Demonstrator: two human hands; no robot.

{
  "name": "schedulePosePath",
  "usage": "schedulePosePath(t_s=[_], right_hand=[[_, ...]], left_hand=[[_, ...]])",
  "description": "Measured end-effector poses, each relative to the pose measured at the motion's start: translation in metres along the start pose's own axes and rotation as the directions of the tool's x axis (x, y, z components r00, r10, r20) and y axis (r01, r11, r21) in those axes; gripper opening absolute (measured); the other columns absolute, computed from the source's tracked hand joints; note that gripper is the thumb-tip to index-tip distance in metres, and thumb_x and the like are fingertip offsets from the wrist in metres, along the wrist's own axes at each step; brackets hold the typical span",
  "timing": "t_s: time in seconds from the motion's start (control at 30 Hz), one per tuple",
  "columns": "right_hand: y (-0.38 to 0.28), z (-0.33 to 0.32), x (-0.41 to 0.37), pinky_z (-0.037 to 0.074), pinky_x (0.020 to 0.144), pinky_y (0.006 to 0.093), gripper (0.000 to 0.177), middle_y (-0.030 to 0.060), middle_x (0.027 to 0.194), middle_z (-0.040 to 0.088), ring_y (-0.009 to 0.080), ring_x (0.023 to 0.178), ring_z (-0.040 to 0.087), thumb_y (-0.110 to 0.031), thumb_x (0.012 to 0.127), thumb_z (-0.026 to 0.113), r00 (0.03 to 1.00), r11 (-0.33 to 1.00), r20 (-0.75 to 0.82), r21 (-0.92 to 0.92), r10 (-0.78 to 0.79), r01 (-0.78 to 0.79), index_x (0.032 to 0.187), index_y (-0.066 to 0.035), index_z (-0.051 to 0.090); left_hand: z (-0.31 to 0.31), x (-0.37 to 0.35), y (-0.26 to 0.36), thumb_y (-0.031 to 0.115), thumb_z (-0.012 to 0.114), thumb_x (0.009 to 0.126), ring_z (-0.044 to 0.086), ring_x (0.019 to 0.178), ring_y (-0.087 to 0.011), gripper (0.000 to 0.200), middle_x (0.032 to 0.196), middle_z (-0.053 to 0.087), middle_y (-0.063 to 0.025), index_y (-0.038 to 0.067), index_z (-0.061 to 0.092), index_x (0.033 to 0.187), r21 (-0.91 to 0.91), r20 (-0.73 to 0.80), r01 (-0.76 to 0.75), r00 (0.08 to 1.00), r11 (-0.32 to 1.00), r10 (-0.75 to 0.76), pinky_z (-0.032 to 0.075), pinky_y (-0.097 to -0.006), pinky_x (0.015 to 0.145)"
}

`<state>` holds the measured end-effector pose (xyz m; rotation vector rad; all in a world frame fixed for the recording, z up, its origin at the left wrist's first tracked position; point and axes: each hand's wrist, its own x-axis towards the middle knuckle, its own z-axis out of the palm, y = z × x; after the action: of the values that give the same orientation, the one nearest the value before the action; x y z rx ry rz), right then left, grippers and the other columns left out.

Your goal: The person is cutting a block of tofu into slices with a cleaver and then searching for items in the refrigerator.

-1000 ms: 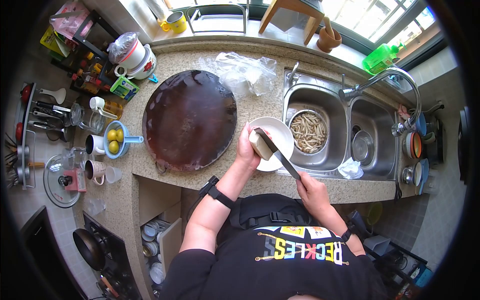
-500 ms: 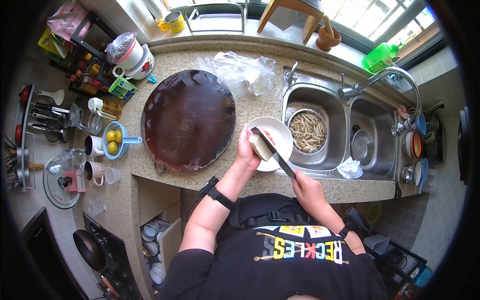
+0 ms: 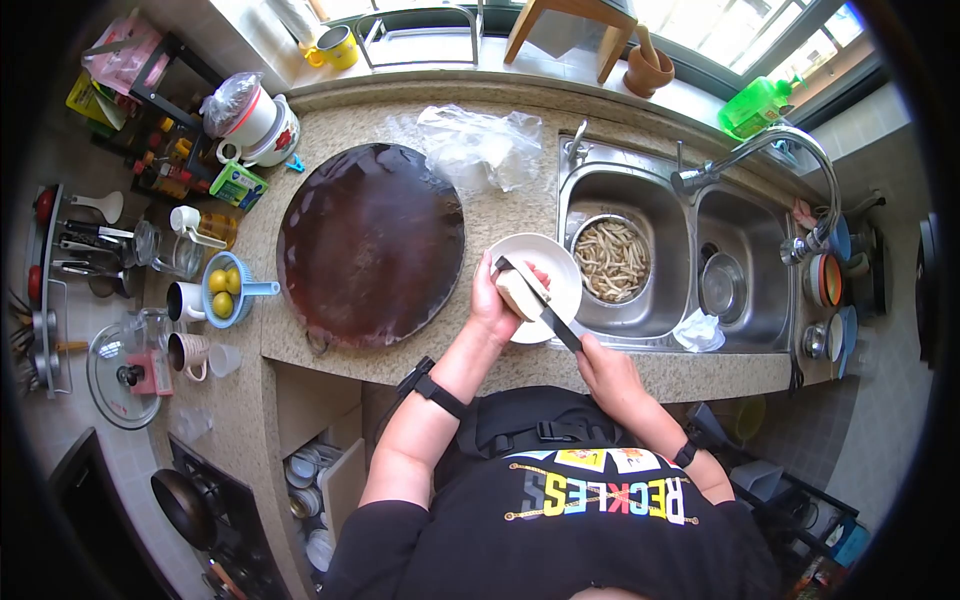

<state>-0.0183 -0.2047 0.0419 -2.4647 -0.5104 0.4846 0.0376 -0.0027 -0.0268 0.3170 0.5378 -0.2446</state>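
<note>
A pale block [image 3: 519, 296], which looks like tofu, lies in my left hand [image 3: 490, 304], its fingers curled around it above a white plate [image 3: 562, 275]. My right hand [image 3: 610, 371] grips the handle of a knife [image 3: 562, 330]. The dark blade slants up and left across the plate and meets the pale block. The plate sits on the counter between a round dark board [image 3: 370, 245] and the sink [image 3: 650, 190].
A metal bowl of whitish strips [image 3: 612, 260] stands in the left basin. Crumpled clear plastic [image 3: 485, 145] lies behind the plate. The faucet [image 3: 830, 170] arches over the right basin. A blue strainer with yellow fruit [image 3: 230, 290] is at the left.
The knife and my right hand have moved slightly left and up, and the blade now crosses the block at a slightly different place. The whole view has shifted a little.
</note>
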Motion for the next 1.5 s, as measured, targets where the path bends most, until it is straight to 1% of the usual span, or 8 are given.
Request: schedulePosePath(t_s=[0.13, 0.3, 0.67, 0.77, 0.87, 0.93, 1.13, 1.5], right_hand=[[0.002, 0.002, 0.001, 0.044, 0.057, 0.0507, 0.012, 0.0188, 0.070, 0.059, 0.0414, 0.067, 0.058, -0.016, 0.089, 0.050, 1.000, 0.999, -0.009, -0.045, 0.009, -0.009, 0.091, -0.006, 0.043], [0.009, 0.006, 0.003, 0.044, 0.058, 0.0513, 0.013, 0.0190, 0.071, 0.059, 0.0414, 0.068, 0.058, -0.017, 0.089, 0.051, 0.999, 0.999, -0.031, -0.035, 0.021, -0.022, 0.089, -0.006, 0.044], [0.023, 0.014, 0.007, 0.044, 0.057, 0.0485, 0.016, 0.0209, 0.067, 0.057, 0.0427, 0.068, 0.056, -0.018, 0.088, 0.052, 0.996, 0.994, -0.010, 0.064, 0.090, -0.089, 0.089, -0.005, 0.045], [0.038, 0.019, 0.011, 0.043, 0.054, 0.0451, 0.016, 0.0225, 0.064, 0.053, 0.0406, 0.058, 0.055, -0.017, 0.087, 0.054, 0.999, 0.967, -0.043, 0.253, 0.007, 0.004, 0.091, -0.004, 0.046], [0.044, 0.016, 0.015, 0.041, 0.046, 0.0364, 0.013, 0.0141, 0.057, 0.050, 0.0267, 0.044, 0.049, -0.017, 0.089, 0.053, 0.997, 0.909, 0.063, 0.411, 0.050, -0.071, 0.093, -0.005, 0.049], [0.041, 0.003, 0.016, 0.036, 0.040, 0.0277, 0.010, 0.0022, 0.054, 0.044, 0.0114, 0.041, 0.041, -0.017, 0.092, 0.050, 0.901, 0.559, 0.396, 0.713, 0.177, -0.423, 0.096, -0.008, 0.051], [0.048, -0.002, 0.016, 0.030, 0.038, 0.0215, 0.013, -0.0034, 0.055, 0.038, 0.0059, 0.040, 0.034, -0.016, 0.094, 0.047, 0.821, 0.244, 0.558, 0.786, 0.116, -0.568, 0.106, -0.012, 0.049], [0.064, 0.011, 0.020, 0.031, 0.039, 0.0214, 0.017, -0.0027, 0.055, 0.039, 0.0065, 0.041, 0.035, -0.018, 0.094, 0.047, 0.785, 0.060, 0.611, 0.784, 0.102, -0.618, 0.111, -0.016, 0.046]], left_hand=[[-0.007, 0.004, -0.001, 0.062, 0.036, 0.088, 0.060, 0.091, -0.0330, 0.069, 0.092, 0.061, -0.0195, -0.002, 0.054, 0.102, 0.017, 0.021, 0.027, 0.999, 0.999, -0.028, 0.047, -0.0474, 0.089], [-0.020, 0.008, -0.010, 0.047, 0.070, 0.076, 0.056, 0.102, -0.0320, 0.063, 0.109, 0.056, -0.0174, 0.004, 0.047, 0.116, 0.023, 0.076, -0.029, 0.997, 0.999, 0.027, 0.043, -0.0509, 0.094], [-0.029, 0.013, -0.008, 0.021, 0.069, 0.079, 0.057, 0.103, -0.0267, 0.041, 0.108, 0.058, -0.0107, 0.007, 0.053, 0.114, 0.114, 0.207, -0.050, 0.978, 0.992, 0.025, 0.043, -0.0508, 0.095], [-0.026, 0.011, -0.005, 0.019, 0.068, 0.079, 0.056, 0.105, -0.0260, 0.042, 0.110, 0.058, -0.0091, 0.008, 0.052, 0.116, 0.085, 0.185, -0.030, 0.983, 0.996, 0.014, 0.043, -0.0493, 0.095], [-0.015, 0.004, -0.003, 0.019, 0.069, 0.078, 0.054, 0.108, -0.0254, 0.044, 0.111, 0.058, -0.0070, 0.012, 0.052, 0.118, 0.102, 0.174, -0.039, 0.985, 0.994, 0.020, 0.042, -0.0471, 0.095], [-0.013, 0.002, -0.002, 0.019, 0.069, 0.077, 0.054, 0.109, -0.0250, 0.046, 0.112, 0.058, -0.0059, 0.013, 0.051, 0.119, 0.108, 0.164, -0.048, 0.986, 0.993, 0.030, 0.042, -0.0460, 0.095], [-0.017, 0.009, -0.001, 0.019, 0.066, 0.079, 0.054, 0.109, -0.0240, 0.044, 0.114, 0.058, -0.0057, 0.013, 0.051, 0.120, 0.081, 0.184, 0.030, 0.982, 0.996, -0.044, 0.042, -0.0445, 0.095], [-0.012, 0.013, 0.002, 0.022, 0.065, 0.080, 0.055, 0.106, -0.0229, 0.040, 0.112, 0.058, -0.0065, 0.011, 0.053, 0.116, 0.106, 0.068, 0.141, 0.987, 0.984, -0.148, 0.044, -0.0442, 0.092]])
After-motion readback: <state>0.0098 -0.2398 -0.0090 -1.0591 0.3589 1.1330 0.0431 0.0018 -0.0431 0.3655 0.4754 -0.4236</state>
